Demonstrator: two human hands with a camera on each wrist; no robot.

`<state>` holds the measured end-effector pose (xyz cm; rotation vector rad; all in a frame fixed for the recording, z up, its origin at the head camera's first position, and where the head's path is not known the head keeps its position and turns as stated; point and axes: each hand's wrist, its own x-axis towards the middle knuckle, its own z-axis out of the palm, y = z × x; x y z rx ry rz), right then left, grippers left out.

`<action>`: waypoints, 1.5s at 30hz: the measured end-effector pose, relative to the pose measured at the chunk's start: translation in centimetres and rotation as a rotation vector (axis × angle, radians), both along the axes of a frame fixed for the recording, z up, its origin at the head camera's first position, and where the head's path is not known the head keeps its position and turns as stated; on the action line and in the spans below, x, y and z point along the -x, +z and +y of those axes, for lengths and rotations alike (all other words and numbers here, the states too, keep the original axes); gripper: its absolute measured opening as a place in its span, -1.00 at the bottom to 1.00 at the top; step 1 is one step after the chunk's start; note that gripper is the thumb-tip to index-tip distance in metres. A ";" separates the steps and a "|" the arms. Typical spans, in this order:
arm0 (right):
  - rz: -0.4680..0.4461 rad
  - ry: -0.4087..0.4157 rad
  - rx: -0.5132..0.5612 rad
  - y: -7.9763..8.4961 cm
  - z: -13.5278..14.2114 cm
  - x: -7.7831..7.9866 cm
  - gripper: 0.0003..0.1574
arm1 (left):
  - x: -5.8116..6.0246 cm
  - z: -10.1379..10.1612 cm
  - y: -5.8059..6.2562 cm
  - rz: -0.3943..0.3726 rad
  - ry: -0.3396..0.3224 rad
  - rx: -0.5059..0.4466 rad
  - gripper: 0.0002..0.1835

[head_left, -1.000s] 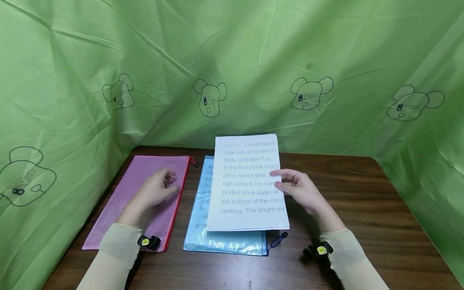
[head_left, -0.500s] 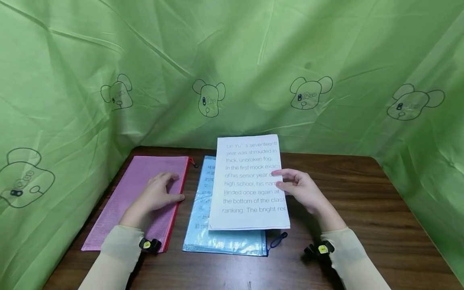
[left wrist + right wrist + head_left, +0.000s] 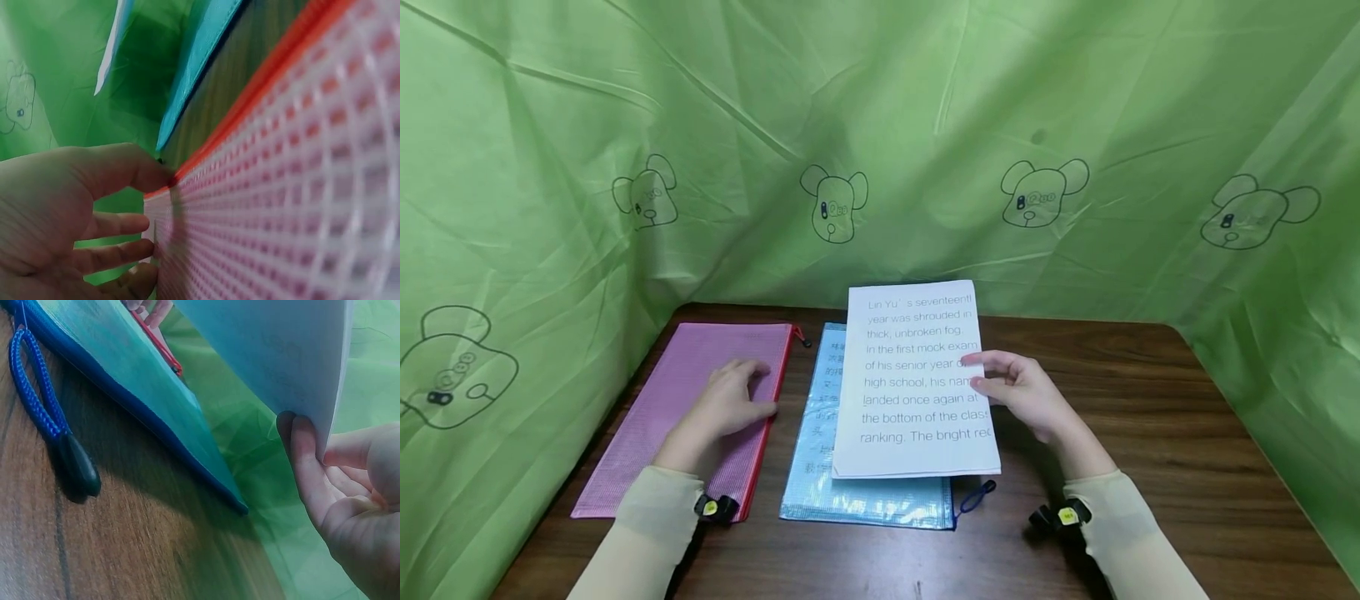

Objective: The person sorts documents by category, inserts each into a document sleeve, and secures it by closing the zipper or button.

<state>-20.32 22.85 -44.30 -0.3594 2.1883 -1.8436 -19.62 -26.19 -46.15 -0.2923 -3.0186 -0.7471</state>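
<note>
My right hand [image 3: 1026, 393] pinches a printed white paper [image 3: 917, 383] by its right edge, between thumb and fingers. In the right wrist view the paper [image 3: 281, 356] is held up off the table, and its edge looks like more than one layer. Beneath it lies a blue zip pouch [image 3: 865, 502], partly covered, with printed characters showing along its left side. My left hand [image 3: 724, 406] rests on a pink mesh zip pouch [image 3: 658, 450], fingers spread loosely. Its thumb touches the red zipper edge [image 3: 250, 106] in the left wrist view.
A dark wooden table [image 3: 1150, 433] carries both pouches. Green fabric [image 3: 925, 100] with bear-head drawings hangs behind and at the sides. A blue cord pull [image 3: 973, 497] sticks out from the blue pouch; a red zipper pull [image 3: 802, 337] sits at the pink pouch's far corner.
My left hand has come down a little and its thumb has moved out to the red zipper edge. The paper has shifted slightly right in my right hand's grip.
</note>
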 end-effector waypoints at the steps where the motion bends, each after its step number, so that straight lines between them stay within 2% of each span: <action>1: -0.002 -0.001 -0.001 0.0 0.0 0.0 -0.54 | 0.0 0.1 0.0 0.004 0.001 0.004 -0.29; 9: -0.007 -0.006 -0.006 0.0 0.0 0.0 -0.54 | -0.1 0.5 0.1 0.033 0.000 0.023 -0.43; 19: -0.002 -0.001 -0.019 -0.2 0.0 0.1 -0.53 | 0.1 0.2 -0.2 0.042 0.011 -0.009 -0.38; 26: -0.003 0.000 -0.017 -0.3 0.1 0.1 -0.52 | 0.5 -0.2 -1.2 0.037 0.055 -0.044 -0.39; 33: 0.001 0.009 -0.010 -0.4 0.1 0.2 -0.51 | 0.8 0.1 -1.6 0.035 0.086 -0.057 -0.35; 37: -0.001 0.011 -0.009 -0.4 0.0 0.2 -0.52 | 1.0 0.2 -1.7 0.039 0.104 -0.061 -0.37; 45: 0.000 0.024 -0.004 -0.6 0.1 0.3 -0.50 | 1.3 0.3 -1.8 0.073 0.098 -0.069 -0.48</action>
